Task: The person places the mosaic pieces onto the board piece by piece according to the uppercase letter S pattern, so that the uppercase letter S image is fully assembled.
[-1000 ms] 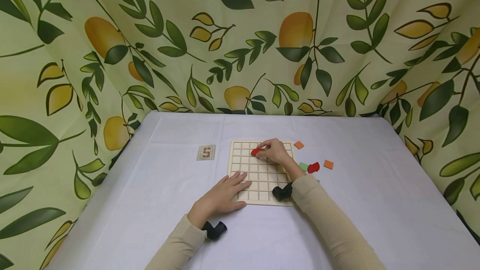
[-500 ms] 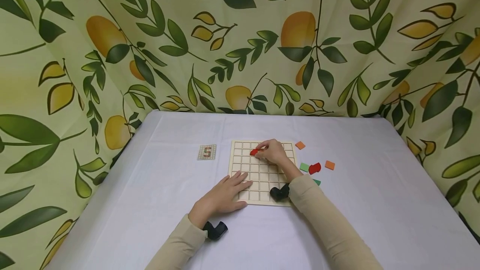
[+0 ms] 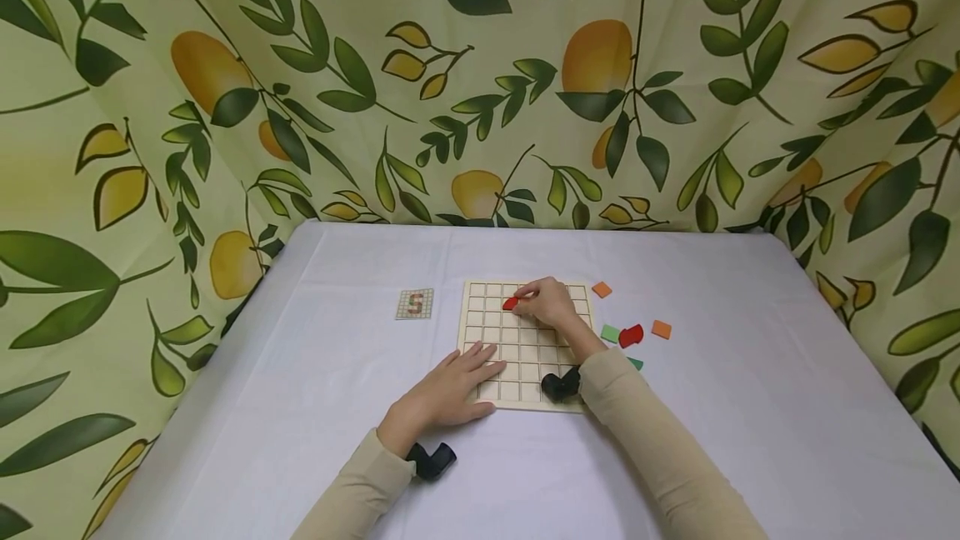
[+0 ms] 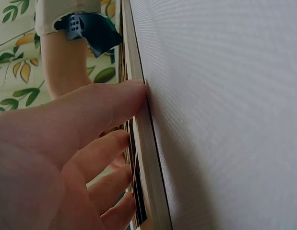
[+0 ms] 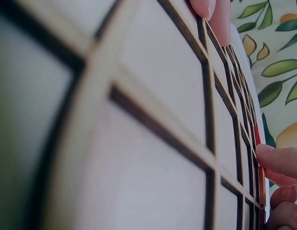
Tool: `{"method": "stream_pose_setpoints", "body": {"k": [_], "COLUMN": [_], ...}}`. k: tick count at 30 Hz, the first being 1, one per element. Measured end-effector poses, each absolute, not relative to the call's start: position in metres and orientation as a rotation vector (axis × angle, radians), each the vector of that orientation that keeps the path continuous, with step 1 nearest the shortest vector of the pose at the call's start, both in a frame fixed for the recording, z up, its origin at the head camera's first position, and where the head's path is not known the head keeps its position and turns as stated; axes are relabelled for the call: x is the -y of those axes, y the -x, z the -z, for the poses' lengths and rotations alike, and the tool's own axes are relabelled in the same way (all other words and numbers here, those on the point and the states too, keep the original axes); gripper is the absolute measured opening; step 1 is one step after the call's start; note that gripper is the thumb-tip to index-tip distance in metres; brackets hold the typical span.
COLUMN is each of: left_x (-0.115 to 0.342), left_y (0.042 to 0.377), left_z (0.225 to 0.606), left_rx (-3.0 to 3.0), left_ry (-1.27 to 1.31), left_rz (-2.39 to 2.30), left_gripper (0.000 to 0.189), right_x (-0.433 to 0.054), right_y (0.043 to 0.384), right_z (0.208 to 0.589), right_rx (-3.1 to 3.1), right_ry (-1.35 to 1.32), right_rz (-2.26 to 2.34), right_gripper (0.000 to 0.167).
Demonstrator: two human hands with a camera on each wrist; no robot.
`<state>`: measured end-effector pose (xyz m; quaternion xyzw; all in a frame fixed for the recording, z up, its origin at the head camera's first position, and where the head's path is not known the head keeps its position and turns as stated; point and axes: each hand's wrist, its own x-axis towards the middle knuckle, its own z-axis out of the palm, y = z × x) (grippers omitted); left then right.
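While the left hand [image 3: 447,387] lay with its fingers spread over the near-left corner of the board [image 3: 527,372], thumb on the near edge, the right hand [image 3: 546,303] was easily the closer one to the red piece [image 3: 509,304]. That piece was over the far half of the board, a bit left of center, directly left of the right palm, with thumb and forefinger pinching its right end. Couldn't tell its long axis, tbh, fingers hid some. Right forearm slanted in over the board's right edge, fingertips pointing left.

Gridded board [image 3: 509,372]: pale, square-celled, lying flat; red piece [image 3: 511,304]: small, pinched, near board's far edge
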<state>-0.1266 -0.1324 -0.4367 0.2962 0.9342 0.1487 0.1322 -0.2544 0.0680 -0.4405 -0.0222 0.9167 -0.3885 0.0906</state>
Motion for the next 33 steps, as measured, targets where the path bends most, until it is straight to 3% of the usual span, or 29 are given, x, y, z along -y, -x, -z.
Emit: {"method": "stream_pose_setpoints", "body": {"k": [33], "left_x": [0.130], "left_y": [0.125], "left_z": [0.433], "left_rx": [-2.700], "left_ry": [-0.825], "left_rz": [-0.437], "left_gripper": [0.061], "right_x": [-0.080], "right_y": [0.239], "right_z": [0.433], "right_rx": [-2.676], "right_ry": [0.076], "right_rz": [1.227], "right_gripper": [0.027]}}
